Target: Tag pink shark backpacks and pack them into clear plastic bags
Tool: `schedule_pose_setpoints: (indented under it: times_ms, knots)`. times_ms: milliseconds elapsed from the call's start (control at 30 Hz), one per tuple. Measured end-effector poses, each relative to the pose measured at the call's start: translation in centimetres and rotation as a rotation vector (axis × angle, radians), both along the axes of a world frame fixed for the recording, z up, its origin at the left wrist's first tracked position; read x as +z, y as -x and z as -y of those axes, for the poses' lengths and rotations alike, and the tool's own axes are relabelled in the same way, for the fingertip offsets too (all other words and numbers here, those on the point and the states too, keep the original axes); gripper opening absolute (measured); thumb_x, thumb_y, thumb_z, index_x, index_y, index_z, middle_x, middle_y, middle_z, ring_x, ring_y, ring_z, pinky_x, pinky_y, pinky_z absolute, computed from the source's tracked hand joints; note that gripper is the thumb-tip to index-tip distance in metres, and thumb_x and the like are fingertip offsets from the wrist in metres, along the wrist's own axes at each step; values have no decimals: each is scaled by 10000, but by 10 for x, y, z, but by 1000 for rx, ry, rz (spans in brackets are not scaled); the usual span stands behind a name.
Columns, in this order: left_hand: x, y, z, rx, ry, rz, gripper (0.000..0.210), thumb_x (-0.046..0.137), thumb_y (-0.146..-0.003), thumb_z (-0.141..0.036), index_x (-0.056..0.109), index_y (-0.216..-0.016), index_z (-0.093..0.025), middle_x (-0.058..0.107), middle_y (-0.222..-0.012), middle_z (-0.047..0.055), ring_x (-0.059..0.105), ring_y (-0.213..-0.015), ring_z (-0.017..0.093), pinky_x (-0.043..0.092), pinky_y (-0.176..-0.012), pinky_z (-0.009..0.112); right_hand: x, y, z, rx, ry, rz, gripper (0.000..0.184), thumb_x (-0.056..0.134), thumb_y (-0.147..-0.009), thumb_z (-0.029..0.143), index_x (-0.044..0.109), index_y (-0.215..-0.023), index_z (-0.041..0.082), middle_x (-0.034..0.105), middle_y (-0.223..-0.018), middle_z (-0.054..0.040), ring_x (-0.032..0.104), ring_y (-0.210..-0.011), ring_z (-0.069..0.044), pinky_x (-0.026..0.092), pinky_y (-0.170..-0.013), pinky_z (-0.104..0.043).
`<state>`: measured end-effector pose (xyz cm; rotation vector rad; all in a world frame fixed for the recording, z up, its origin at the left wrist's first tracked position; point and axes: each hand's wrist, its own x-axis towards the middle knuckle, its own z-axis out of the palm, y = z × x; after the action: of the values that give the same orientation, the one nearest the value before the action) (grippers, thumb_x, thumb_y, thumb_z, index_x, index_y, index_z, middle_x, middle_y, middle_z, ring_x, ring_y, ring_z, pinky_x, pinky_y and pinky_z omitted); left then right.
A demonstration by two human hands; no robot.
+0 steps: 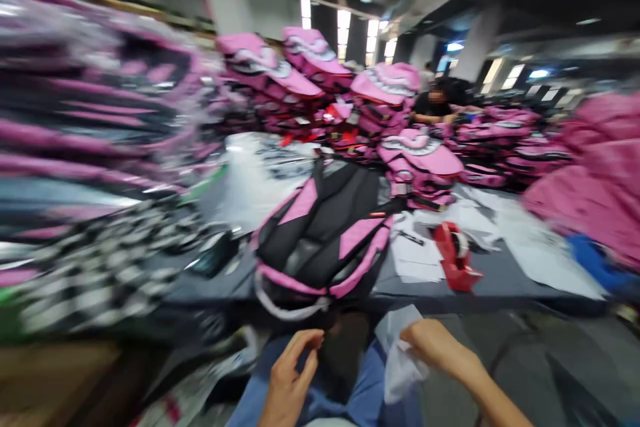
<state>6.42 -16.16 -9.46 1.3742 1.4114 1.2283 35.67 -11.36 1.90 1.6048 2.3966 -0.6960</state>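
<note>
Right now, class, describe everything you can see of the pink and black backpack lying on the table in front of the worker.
The pink and black backpack lies back panel up on the grey table, its near end overhanging the edge. It looks like woven fabric: black padded panels, pink shoulder straps and trim, and a pale loop hanging at the near end. The left hand hovers just below it; whether the fingers touch cannot be told. The picture is blurred.

Single head cam, no second view to overlap. Looks forward and slightly down from the person's seat across the table [500, 283]. Both hands sit at the bottom edge, close in; backpack [325, 233] is near centre. Far hall and ceiling fill the top. Motion-blurred, worst at left.
</note>
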Motion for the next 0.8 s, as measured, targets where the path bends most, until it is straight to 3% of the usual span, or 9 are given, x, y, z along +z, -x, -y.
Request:
schedule_pose_setpoints:
  times_ms: [100, 200, 367, 433, 533, 600, 667, 800]
  knots:
    - [-3, 6, 3, 118, 40, -81, 449, 584, -847, -524, 718, -1150, -221, 722, -1228, 112, 655, -1180, 294, 497, -1073, 464, -11, 8, -20, 176, 97, -111, 150, 500, -745, 114, 634, -721, 178, 629, -646, -18, 564, -613, -140, 347, -577, -237]
    - [-8, -14, -16, 103, 121, -3, 537, 638, -820, -515, 656, -1260, -207, 648, -1356, 130, 541, -1323, 316, 366, -1172, 505, -14, 23, -36, 113, 95, -339, 234, 410, -874, 279, 621, -847, 180, 637, -710, -5, 555, -638, -140, 377, -599, -222]
    - [-10, -60, -56, 146, 178, 221, 585, 771, -673, -579, 663, -1075, -169, 693, -1165, 147, 609, -1138, 340, 442, -1066, 493, -14, 12, -43, 60, 157, -449, 445, 402, -905, 542, 622, -762, 182, 656, -714, -35, 584, -665, -191, 443, -629, -254]
    - [-11, -65, -59, 124, 187, 299, 600, 777, -657, -594, 646, -1049, -160, 703, -1087, 139, 636, -1039, 321, 494, -973, 463, -13, -14, -42, -7, 149, -474, 528, 403, -908, 618, 673, -768, 186, 688, -740, -61, 634, -708, -228, 486, -659, -272]
    - [-11, -55, -49, -26, 208, 431, 571, 758, -673, -594, 654, -1032, -163, 715, -1010, 103, 645, -965, 286, 506, -887, 401, -7, -59, -45, -145, 17, -482, 544, 498, -837, 688, 764, -904, 219, 758, -881, -102, 707, -870, -304, 547, -761, -309]
    - [-8, -43, -38, -103, 227, 420, 464, 741, -698, -578, 679, -897, -164, 703, -882, 63, 630, -884, 253, 488, -840, 363, -3, -73, -48, -158, -51, -421, 496, 561, -805, 649, 778, -1000, 248, 776, -969, -106, 722, -916, -318, 561, -794, -321]
    - [-2, -32, -27, -121, 223, 363, 394, 742, -715, -549, 644, -759, -170, 656, -771, 22, 597, -814, 212, 462, -793, 322, -5, -66, -48, -111, -62, -293, 385, 557, -835, 547, 771, -1000, 274, 784, -900, -83, 736, -808, -276, 562, -726, -292]
    - [16, -24, -12, -291, 263, 475, 466, 688, -772, -629, 505, -811, -202, 581, -697, -34, 624, -680, 160, 444, -655, 257, -28, -6, -46, 70, -229, 127, 158, 580, -848, 290, 719, -863, 218, 740, -686, -85, 722, -637, -221, 513, -624, -255]
